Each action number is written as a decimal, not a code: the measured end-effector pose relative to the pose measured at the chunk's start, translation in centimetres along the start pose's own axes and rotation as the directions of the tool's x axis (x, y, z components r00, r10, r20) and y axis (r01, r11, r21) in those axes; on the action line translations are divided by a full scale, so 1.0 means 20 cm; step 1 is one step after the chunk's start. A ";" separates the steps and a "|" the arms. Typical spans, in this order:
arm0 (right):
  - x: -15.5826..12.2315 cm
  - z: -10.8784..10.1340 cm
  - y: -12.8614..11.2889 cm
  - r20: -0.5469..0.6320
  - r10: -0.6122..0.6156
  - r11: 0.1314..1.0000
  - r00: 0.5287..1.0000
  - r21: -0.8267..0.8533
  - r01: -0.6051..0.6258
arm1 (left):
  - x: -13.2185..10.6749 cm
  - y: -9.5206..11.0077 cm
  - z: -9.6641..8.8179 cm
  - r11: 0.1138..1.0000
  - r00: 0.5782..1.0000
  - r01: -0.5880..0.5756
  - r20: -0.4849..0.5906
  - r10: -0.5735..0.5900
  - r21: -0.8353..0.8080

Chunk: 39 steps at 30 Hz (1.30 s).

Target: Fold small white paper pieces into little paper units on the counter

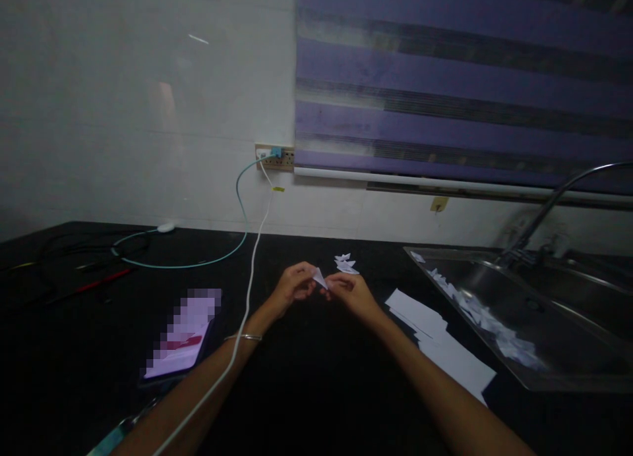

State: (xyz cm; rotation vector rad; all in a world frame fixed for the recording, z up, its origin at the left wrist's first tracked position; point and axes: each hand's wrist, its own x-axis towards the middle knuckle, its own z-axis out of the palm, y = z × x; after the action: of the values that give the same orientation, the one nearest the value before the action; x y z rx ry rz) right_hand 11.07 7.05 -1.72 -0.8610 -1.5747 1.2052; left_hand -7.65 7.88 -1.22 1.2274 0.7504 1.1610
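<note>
My left hand (295, 285) and my right hand (350, 291) meet over the black counter (306, 377), both pinching a small folded white paper piece (320, 278) between their fingertips. A thin bangle sits on my left wrist. Just beyond the hands lie a few small folded white paper pieces (345, 263). To the right of my right forearm lie flat white paper sheets (440, 341).
A lit phone (182, 337) lies at the left with a white cable (250, 291) running to a wall socket (274, 158). A steel sink (524, 317) with paper scraps and a tap (554, 202) is at the right. Cables and red-handled tools lie at the far left.
</note>
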 end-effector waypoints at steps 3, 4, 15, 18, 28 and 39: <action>0.00 -0.01 -0.01 0.040 -0.004 1.000 0.999 -0.029 0.005 | 0.00 0.00 0.00 0.997 1.000 -0.011 0.013 0.010 0.076; 0.00 -0.01 -0.01 0.048 -0.010 0.999 0.999 -0.031 0.011 | 0.00 0.00 0.00 0.995 1.000 -0.019 0.016 0.017 0.100; -0.04 -0.02 -0.05 0.150 -0.139 0.846 0.979 -0.496 0.196 | 0.02 -0.03 0.01 0.952 0.993 -0.082 -0.058 0.103 0.295; -0.05 -0.03 -0.05 0.163 -0.168 0.789 0.972 -0.569 0.232 | 0.02 -0.03 0.01 0.938 0.991 -0.102 -0.046 0.124 0.330; -0.03 -0.03 -0.05 0.004 -0.242 0.810 0.970 -0.549 0.205 | 0.00 -0.03 -0.01 0.994 0.991 -0.061 0.121 0.050 0.094; -0.02 0.00 -0.03 -0.208 -0.262 0.894 0.942 -0.420 0.155 | 0.02 -0.02 -0.01 0.934 0.991 -0.094 -0.060 0.122 0.344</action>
State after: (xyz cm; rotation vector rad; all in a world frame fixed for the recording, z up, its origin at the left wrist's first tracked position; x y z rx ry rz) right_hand 11.18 6.49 -1.15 -1.0298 -1.6695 0.5920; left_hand -7.60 8.31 -1.54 1.5329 0.9852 1.2083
